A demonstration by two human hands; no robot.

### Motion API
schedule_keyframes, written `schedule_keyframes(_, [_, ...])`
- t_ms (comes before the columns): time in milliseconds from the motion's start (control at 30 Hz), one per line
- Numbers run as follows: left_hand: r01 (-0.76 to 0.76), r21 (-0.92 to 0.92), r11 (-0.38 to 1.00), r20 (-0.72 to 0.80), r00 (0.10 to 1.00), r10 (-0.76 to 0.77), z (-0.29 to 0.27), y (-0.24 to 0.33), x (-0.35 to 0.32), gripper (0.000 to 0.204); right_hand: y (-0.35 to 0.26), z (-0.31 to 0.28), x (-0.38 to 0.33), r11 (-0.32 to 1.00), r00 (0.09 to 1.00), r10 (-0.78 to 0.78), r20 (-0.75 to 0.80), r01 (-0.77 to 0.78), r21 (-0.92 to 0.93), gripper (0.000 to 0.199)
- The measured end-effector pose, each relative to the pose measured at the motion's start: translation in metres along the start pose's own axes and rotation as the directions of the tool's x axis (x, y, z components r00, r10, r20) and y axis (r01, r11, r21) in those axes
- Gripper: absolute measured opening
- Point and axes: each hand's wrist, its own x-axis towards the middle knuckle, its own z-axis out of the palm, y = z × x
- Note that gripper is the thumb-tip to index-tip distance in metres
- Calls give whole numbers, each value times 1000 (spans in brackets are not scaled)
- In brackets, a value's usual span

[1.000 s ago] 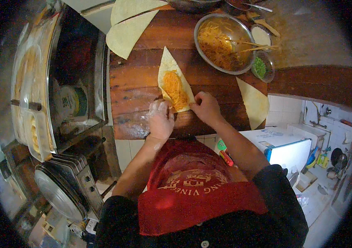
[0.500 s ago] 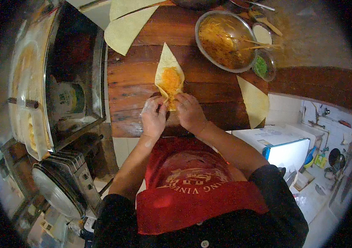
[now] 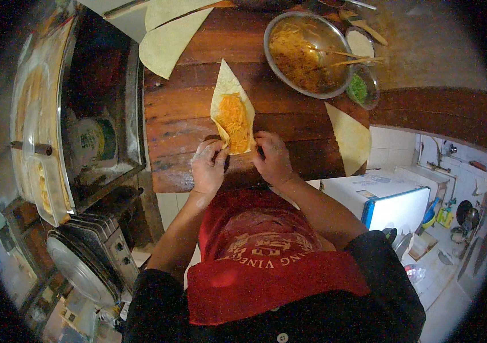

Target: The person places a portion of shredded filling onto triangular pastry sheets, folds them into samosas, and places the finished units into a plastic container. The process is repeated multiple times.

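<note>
I stood at a dark wooden table (image 3: pixel 186 114). Far ahead of my right hand was a big metal bowl (image 3: pixel 280 63) with orange filling. Between my hands lay the pastry sheet (image 3: pixel 227 86), with shredded orange filling on it. My left hand (image 3: pixel 208 167) pinched its near left edge with curled fingers. My right hand (image 3: pixel 272 157) gripped the near right corner, fingers bent closed.

**Wooden counter, seen from above**

A filled wrapper (image 3: pixel 232 114) lies mid-counter (image 3: pixel 180 114), hands at its near end. Behind right sits a bowl of filling (image 3: pixel 300 54), a small bowl (image 3: pixel 362 87) beside it. Spare wrappers lie far left (image 3: pixel 166 43) and right (image 3: pixel 351 137).
</note>
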Motion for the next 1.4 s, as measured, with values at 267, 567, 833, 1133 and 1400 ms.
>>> schedule_keyframes(267, [-45,8,999,-62,997,45,1,-1,0,13,-9,16,16,944,951,-305,47,308,-116,22])
schedule_keyframes(567, [-375,372,849,245,922,300,9,11,23,31,-6,11,19,929,927,-337,165,356,-103,25])
schedule_keyframes(833, [-476,482,735,509,836,208,-5,22,20,48,9,-13,35,954,907,-299,296,280,103,29])
schedule_keyframes(1133, [-741,334,583,671,622,405,-22,-21,34,53,36,-17,55,824,682,-537,496,550,135,55])
schedule_keyframes(1400, [-649,289,704,557,712,427,-14,-18,59,27,34,-14,61,878,722,-453,523,464,121,56])
